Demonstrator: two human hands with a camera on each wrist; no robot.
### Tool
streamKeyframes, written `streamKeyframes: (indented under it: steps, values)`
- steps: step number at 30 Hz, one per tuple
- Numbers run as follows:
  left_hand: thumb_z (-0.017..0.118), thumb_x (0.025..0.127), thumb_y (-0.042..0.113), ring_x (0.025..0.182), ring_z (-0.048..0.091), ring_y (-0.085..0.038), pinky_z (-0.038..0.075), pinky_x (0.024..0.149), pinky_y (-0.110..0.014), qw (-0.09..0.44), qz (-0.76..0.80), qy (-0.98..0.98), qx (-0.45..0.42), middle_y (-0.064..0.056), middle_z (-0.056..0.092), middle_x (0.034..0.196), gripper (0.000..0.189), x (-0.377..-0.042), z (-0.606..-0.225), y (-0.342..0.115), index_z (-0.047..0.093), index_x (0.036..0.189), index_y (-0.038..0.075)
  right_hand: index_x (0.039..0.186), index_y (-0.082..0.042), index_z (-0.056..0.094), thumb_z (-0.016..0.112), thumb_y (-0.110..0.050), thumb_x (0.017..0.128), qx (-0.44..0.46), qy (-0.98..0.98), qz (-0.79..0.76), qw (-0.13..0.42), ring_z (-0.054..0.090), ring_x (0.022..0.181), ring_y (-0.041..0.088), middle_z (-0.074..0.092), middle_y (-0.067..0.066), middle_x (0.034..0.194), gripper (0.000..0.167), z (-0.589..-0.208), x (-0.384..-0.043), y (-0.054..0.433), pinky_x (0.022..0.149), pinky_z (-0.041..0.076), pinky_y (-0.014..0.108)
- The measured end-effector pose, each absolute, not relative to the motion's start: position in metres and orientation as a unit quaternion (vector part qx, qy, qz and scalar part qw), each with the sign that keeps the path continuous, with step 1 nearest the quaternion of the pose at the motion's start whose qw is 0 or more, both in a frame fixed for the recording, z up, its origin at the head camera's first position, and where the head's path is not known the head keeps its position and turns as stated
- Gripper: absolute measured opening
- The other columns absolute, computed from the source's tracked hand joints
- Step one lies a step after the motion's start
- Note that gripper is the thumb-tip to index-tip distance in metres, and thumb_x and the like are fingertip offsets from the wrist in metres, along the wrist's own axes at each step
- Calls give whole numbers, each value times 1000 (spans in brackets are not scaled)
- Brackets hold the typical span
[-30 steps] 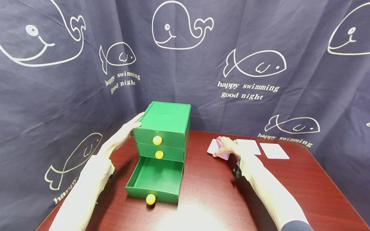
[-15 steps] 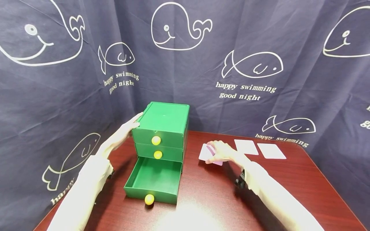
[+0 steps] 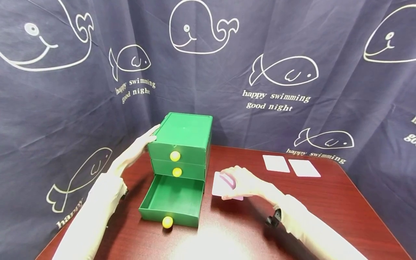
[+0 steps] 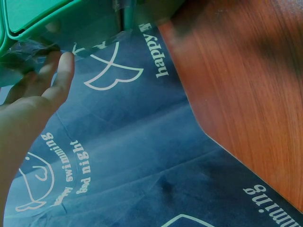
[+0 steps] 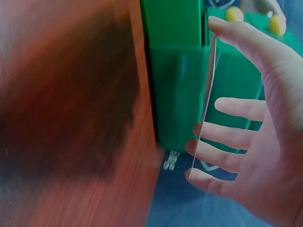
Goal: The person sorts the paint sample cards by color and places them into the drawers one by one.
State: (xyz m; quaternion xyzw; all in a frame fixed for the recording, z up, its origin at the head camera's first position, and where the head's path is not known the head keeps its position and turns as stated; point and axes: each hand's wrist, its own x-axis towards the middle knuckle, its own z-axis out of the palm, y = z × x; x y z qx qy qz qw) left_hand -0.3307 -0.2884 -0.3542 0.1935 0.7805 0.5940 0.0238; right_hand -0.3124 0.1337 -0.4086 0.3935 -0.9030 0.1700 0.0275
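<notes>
My right hand (image 3: 247, 183) holds a thin white card (image 3: 219, 187) above the table, just right of the green drawer cabinet (image 3: 184, 129). In the right wrist view the card (image 5: 206, 104) appears edge-on, pinched between the thumb and fingertips. A pinkish rounded outline shows on its face, and the fingers cover part of it. My left hand (image 3: 136, 147) rests with fairly straight fingers against the cabinet's left side. The cabinet's lowest drawer (image 3: 197, 220) is pulled out, with nothing visible inside. The two upper drawers are closed.
Two white cards (image 3: 276, 163) lie on the reddish-brown table (image 3: 338, 213) at the back right. Yellow ball knobs (image 3: 167, 222) stick out from the drawers. A dark blue curtain (image 3: 221, 83) with white whale and fish drawings hangs behind and to the left.
My right hand has carried the card off the table, leftward and toward me, closer to the cabinet. The left hand stays against the cabinet, and the drawer has not moved.
</notes>
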Motion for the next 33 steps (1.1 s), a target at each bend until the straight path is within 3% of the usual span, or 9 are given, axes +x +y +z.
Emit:
streamKeyframes:
  steps: [11,22,28,33]
  values:
    - [34,105,27,127,44,-2,25,114,-41,30,609,770,188,0,29,157,54,-331,-356,-287,14,155,31,129,-27,58,74,-67,67,475,-865,156,51,50,105,6,60,-18,120,75,-401,-268,108,87,43,32]
    - [32,105,26,124,46,2,35,104,-25,24,606,773,187,0,33,154,54,-331,-355,-286,14,156,29,127,-26,58,70,-68,71,498,-855,112,94,50,107,7,61,-12,118,71,-398,-247,59,87,41,30]
    - [32,105,25,124,46,1,35,104,-26,24,605,774,185,-4,30,156,54,-332,-356,-286,14,156,29,121,-22,60,67,-70,71,503,-847,69,156,52,101,11,63,-8,110,70,-405,-248,33,83,42,30]
    - [32,105,25,128,43,-1,30,110,-36,23,605,773,188,-4,26,158,54,-333,-357,-286,14,156,30,123,-20,57,63,-70,75,485,-859,38,158,51,103,15,60,-3,116,70,-409,-249,15,83,42,32]
